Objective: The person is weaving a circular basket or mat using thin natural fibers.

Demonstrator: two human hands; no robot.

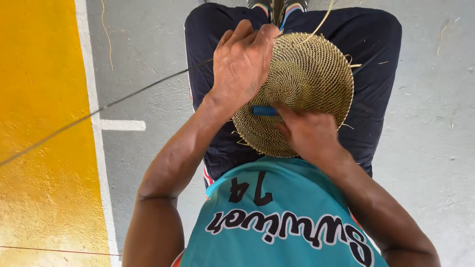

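1. Grey concrete floor (446,169) is filling most of the view, scuffed and dusty, with stray straw fibres lying on it at upper right.
2. Yellow painted floor zone (22,103) is running down the left side, edged by a white painted line (90,86); a short white tick mark (122,124) is branching off that line onto the grey.
3. Thin red line (38,249) is crossing the floor low in the frame, reappearing at the far right edge.
4. Person is sitting, seen from above, wearing a teal jersey (292,230) and dark navy trousers (370,53); shoes are showing at the top edge.
5. Round woven disc (310,82), coiled straw-coloured basketry, is resting on the lap between the knees, tilted slightly toward the camera.
6. Left hand (242,65) is closing over the disc's left rim, fingers curled onto the upper edge, gripping it.
7. Right hand (309,135) is pressing against the disc's lower edge, fingers pinching a small blue tool (264,111) that is lying flat on the weave.
8. Long thin dark strand (66,127) is trailing from under the left hand across the grey and out over the yellow, curling near the lower left.
9. Pale loose fibre (323,18) is rising from the disc's top rim.
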